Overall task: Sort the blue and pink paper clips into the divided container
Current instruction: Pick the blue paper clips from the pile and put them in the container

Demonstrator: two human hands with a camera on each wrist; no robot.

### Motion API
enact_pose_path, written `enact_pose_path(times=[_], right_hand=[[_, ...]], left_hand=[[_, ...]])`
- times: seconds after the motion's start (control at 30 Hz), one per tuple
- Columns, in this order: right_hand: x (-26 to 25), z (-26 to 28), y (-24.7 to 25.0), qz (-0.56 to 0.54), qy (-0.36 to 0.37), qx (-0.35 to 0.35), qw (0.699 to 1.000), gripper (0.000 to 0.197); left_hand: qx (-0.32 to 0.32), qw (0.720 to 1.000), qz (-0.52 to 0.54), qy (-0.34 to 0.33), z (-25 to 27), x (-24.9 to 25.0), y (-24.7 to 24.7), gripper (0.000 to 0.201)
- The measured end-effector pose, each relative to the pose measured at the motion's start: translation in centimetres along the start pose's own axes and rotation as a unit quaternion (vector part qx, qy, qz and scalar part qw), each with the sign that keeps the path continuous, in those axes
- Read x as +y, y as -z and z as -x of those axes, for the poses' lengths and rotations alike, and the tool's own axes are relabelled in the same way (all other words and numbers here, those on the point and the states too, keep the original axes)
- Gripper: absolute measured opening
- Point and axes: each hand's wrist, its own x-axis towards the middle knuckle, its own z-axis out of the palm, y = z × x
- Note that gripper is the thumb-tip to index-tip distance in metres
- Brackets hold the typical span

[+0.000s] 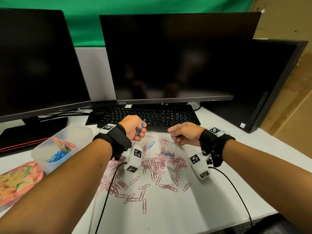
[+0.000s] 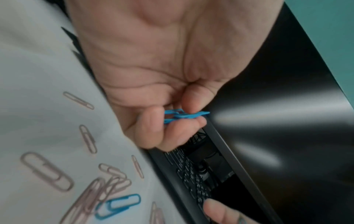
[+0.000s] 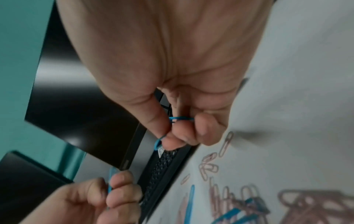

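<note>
While both hands are raised just in front of the keyboard (image 1: pixel 148 116), blue clips (image 1: pixel 141 128) are pinched in the curled left hand (image 1: pixel 133 126), and a blue clip (image 3: pixel 181 119) is pinched in the right hand (image 1: pixel 184 133). Pink clips (image 1: pixel 158 163) are scattered on the bench (image 1: pixel 194 208) below. The divided container (image 1: pixel 50 149) is positioned at left, with blue and pink clips inside.

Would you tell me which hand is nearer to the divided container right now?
Left. The left hand holds blue clips just right of the divided container; the right hand is farther right, beyond the clip pile.
</note>
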Motion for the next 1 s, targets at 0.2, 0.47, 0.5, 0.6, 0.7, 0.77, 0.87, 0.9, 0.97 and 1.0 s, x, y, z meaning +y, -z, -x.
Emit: enact_pose_path(times=[0.2,0.47,0.5,0.6,0.7,0.77,0.87,0.9,0.97,1.0], right_hand=[[0.0,-0.3,-0.5,-0.153,-0.078,-0.008,0.985,0.019],[0.0,-0.8,-1.0,-0.182,-0.116,0.023,0.976,0.02],[0.1,-0.8,-1.0,-0.17,-0.117,0.013,0.978,0.019],[0.3,-0.9,-1.4,-0.047,-0.092,0.023,0.994,0.013],[0.5,-0.7,-2.5,0.292,-0.004,0.05,0.955,0.015],[0.7,-0.3,-3.5,0.457,0.034,0.037,0.888,0.012],[1.1,0.1,-4.5,0.556,0.051,0.038,0.829,0.013],[1.3,0.1,-4.6,0.564,0.053,0.042,0.823,0.013],[1.4,-0.1,-4.6,0.566,0.054,0.044,0.822,0.017],[1.2,-0.2,-4.6,0.561,0.051,0.042,0.825,0.019]], left_hand=[[0.015,0.998,0.057,0.013,-0.9,-0.6,0.2,0.039],[0.099,0.84,-0.529,-0.06,-1.4,-2.1,-2.1,0.031],[0.097,0.821,-0.56,-0.057,-1.3,-2.3,-2.5,0.026],[0.102,0.782,-0.612,-0.065,-1.6,-2.8,-3.0,0.022],[0.101,0.78,-0.614,-0.061,-1.6,-2.7,-3.2,0.021],[0.095,0.775,-0.623,-0.053,-1.6,-2.6,-3.2,0.024],[0.078,0.772,-0.629,-0.046,-1.4,-2.6,-3.2,0.028],[0.074,0.776,-0.625,-0.049,-1.4,-2.7,-3.1,0.027],[0.073,0.786,-0.611,-0.06,-1.2,-2.9,-2.8,0.021],[0.079,0.794,-0.599,-0.069,-1.2,-2.9,-2.4,0.019]])
